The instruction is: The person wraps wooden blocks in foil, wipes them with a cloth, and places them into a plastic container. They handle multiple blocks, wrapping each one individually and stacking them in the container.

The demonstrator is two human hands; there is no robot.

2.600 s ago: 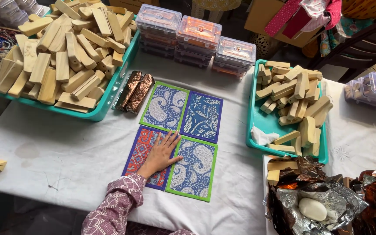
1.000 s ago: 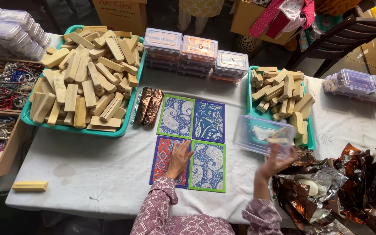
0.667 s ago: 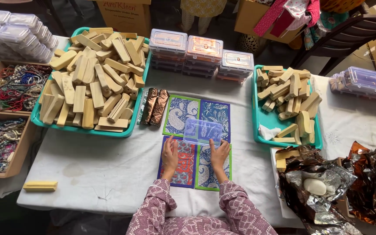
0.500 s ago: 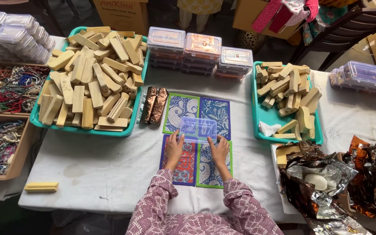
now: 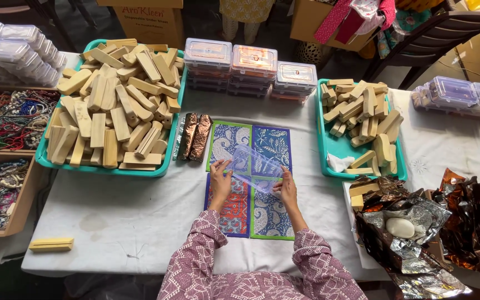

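Item: clear plastic box [image 5: 255,168], rectangular, empty as far as I can tell. Held over the middle of four patterned cards [image 5: 251,180] laid in a block on the desk [image 5: 134,216]; whether it rests on them or hangs just above cannot be told.

Hands: left hand [image 5: 221,179] grips the box's near-left corner, right hand [image 5: 286,189] its right end. Both closed on it, set apart by the box's length. Sleeves are maroon print.

Progress, by my judgement: early. The box holds nothing; none of the loose stock beside it has gone in. Filled, lidded boxes [image 5: 251,69] already stand stacked at the far edge, so some are done; the heaps suggest many remain.

Stock on the desk:
- Large teal tray [image 5: 104,168], left, heaped with pale wooden-looking bars [image 5: 112,105].
- Smaller teal tray [image 5: 326,144], right, partly filled with the same bars, plus a white scrap.
- Two foil-wrapped bars [image 5: 193,136], bronze, just left of the cards.
- One loose bar [image 5: 51,244] near the front-left edge.
- Crumpled foil sheets [image 5: 445,222], right, with a white oval piece [image 5: 400,226] lying in them.
- More lidded boxes at the far left and far right.

Surface: white cloth, faintly stained. Bead trays [image 5: 1,161] sit at the left. Room behind: cardboard cartons [image 5: 145,19], a dark chair [image 5: 434,33].
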